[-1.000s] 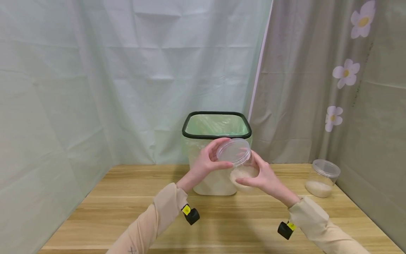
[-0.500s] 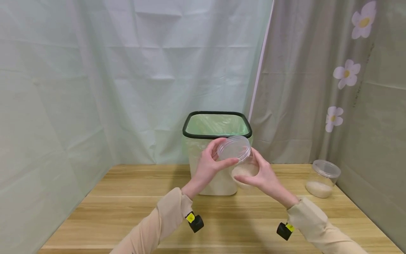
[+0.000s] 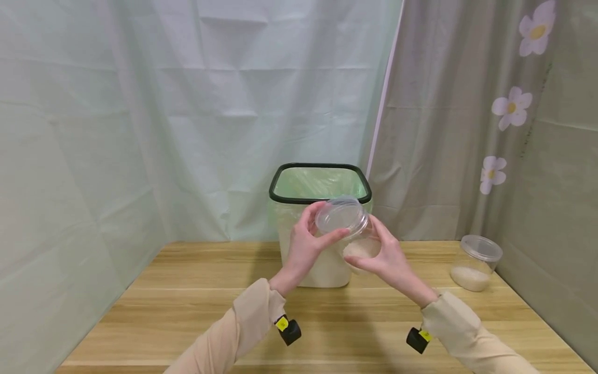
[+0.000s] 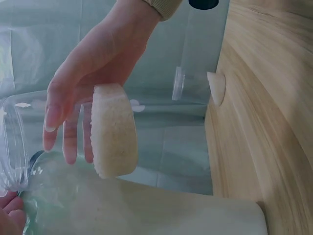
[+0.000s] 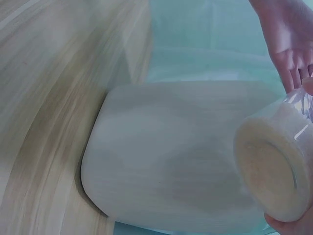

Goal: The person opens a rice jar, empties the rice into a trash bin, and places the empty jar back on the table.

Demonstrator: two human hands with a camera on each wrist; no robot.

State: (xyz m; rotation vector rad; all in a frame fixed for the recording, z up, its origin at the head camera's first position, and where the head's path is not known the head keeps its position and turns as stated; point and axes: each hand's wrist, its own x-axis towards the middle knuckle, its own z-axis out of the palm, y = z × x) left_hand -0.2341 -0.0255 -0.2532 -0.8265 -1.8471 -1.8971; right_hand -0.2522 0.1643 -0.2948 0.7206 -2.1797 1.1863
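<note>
In front of the bin, a clear plastic jar with a layer of white, rice-like grains is tilted in the air, its top toward the left. My right hand grips the jar body, thumb in front and fingers behind. On the jar's top is a clear round lid, which my left hand holds by the edge between thumb and fingers. Whether the lid is loose from the rim I cannot tell. The right wrist view shows the jar's base; in the left wrist view the grains lie against the bottom.
A pale bin with a black rim and a clear liner stands behind the hands. At the right edge of the wooden table is a second lidded jar with white grains. Curtains enclose the back and sides.
My left thumb has shifted further across the lid, and the left wrist has turned slightly right. The lid and jar have risen a little. The second jar and bin stay put.
</note>
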